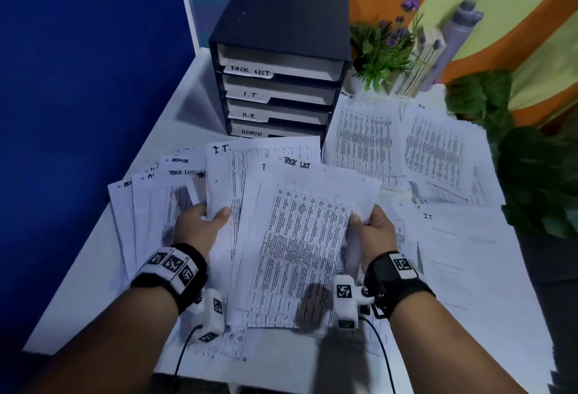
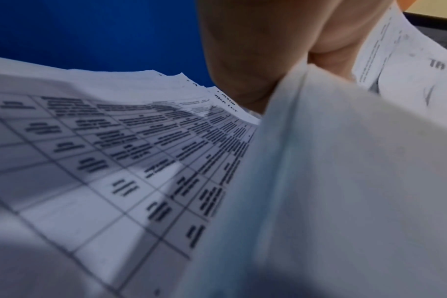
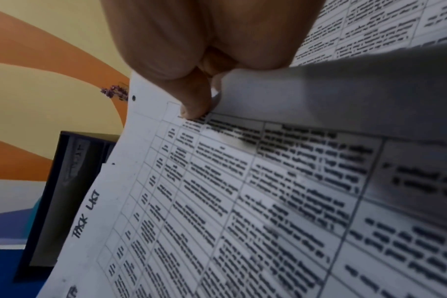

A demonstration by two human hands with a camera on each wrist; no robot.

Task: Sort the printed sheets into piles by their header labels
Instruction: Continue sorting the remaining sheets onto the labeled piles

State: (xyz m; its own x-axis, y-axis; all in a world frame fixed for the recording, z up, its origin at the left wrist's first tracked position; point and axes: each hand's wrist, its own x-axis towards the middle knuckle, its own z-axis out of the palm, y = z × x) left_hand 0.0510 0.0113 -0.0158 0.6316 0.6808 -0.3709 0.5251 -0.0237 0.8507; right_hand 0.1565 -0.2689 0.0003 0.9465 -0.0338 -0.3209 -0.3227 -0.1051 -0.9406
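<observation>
I hold a fan of printed sheets above the white table (image 1: 93, 268). My left hand (image 1: 205, 220) pinches the left part of the fan, where an "I.T." sheet (image 1: 219, 174) stands above sheets headed "ADMIN" and "TASK LIST" (image 1: 178, 171). My right hand (image 1: 370, 224) pinches the right edge of the front "TASK LIST" sheet (image 1: 300, 243), thumb on top. In the right wrist view that sheet (image 3: 242, 201) fills the frame under my thumb (image 3: 194, 100). The left wrist view shows my left hand (image 2: 255, 50) against the sheets (image 2: 102, 151).
A black drawer unit (image 1: 278, 58) labelled TASK LIST, I.T, H.R., ADMIN stands at the back. Piles of sheets lie on the right: two printed piles (image 1: 362, 140), (image 1: 438, 149) and an "I.T." pile (image 1: 463, 252). Potted plants (image 1: 381, 49), (image 1: 531, 174) and a blue partition (image 1: 78, 80) border the table.
</observation>
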